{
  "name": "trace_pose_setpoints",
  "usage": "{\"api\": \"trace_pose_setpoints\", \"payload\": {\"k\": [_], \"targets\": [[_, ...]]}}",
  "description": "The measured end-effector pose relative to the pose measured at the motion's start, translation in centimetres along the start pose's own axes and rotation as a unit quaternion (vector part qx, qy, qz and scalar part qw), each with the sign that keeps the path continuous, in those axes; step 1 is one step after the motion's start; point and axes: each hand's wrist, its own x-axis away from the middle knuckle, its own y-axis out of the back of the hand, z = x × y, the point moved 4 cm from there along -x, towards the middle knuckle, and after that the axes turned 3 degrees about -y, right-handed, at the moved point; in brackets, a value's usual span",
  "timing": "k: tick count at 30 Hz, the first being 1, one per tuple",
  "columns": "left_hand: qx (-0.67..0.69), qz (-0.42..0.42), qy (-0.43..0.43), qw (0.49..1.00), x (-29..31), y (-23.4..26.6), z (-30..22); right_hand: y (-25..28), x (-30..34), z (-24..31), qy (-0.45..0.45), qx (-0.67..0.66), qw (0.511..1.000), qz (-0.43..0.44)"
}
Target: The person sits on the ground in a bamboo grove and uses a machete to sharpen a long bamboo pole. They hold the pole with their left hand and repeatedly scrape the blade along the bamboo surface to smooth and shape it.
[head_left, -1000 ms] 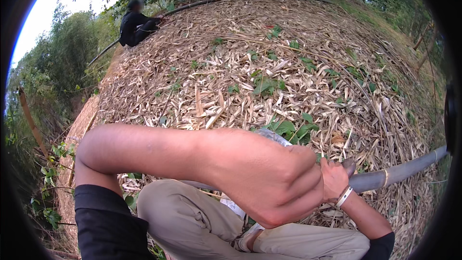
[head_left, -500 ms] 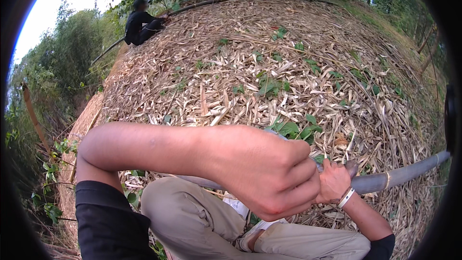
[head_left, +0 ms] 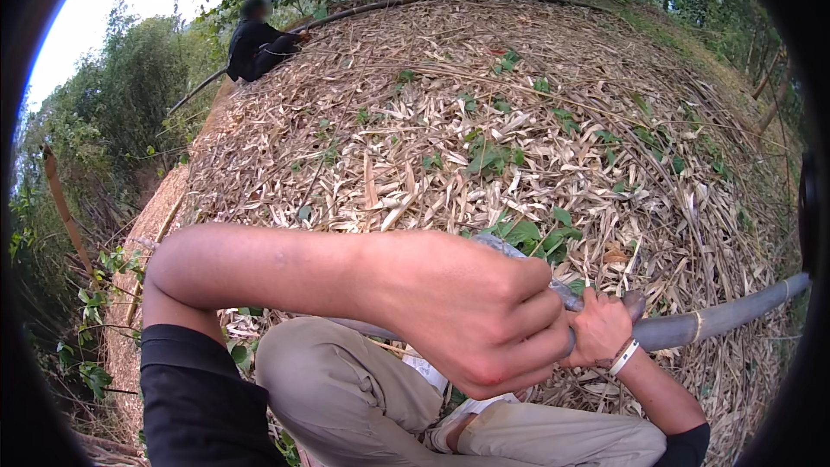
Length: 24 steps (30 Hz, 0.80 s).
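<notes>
A grey bamboo pole [head_left: 674,331] comes in from the right edge and passes behind my hands toward my knees. My left hand [head_left: 484,316] is a closed fist over the pole, its back facing up; most of what lies inside the fist is hidden. Close beside it, my right hand [head_left: 601,329], with a white band on the wrist, is closed around what seems to be the handle of a knife. The brown rounded handle end [head_left: 635,303] sticks out past this hand. A flat grey blade [head_left: 501,246] shows partly behind my left fist.
Dry bamboo leaves [head_left: 389,164] cover the slope, with green plants [head_left: 527,233] just beyond my hands. My bent knee [head_left: 320,363] is under my left forearm. Another person [head_left: 252,43] in dark clothing sits far left, beside a long pole [head_left: 380,5]. Brush [head_left: 130,86] borders the left.
My left fist has shifted slightly left, and a little more of the grey blade shows behind it. My right hand has barely moved.
</notes>
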Motion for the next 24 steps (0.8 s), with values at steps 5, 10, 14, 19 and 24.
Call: {"api": "trace_pose_setpoints", "payload": {"k": [5, 10, 14, 19, 24], "targets": [[-0.049, 0.049, -0.034, 0.997, -1.6, 1.7, -1.0, -0.8, 0.0, -0.2, 0.011, 0.018, 1.000, -0.014], [-0.126, 0.090, -0.096, 0.983, -4.4, 4.3, -2.3, 0.0, 0.4, -0.2, -0.010, -0.015, 1.000, -0.014], [-0.284, 0.047, -0.153, 0.945, -4.3, 4.8, -1.3, -0.2, 0.0, 0.0, -0.003, -0.006, 1.000, -0.018], [-0.329, 0.043, -0.157, 0.930, -4.8, 4.2, -2.1, 0.1, 0.1, -0.1, -0.003, -0.006, 1.000, -0.009], [-0.371, 0.065, -0.109, 0.920, -4.7, 1.8, -4.2, -0.1, 0.1, 0.0, 0.002, -0.005, 1.000, -0.018]]}}
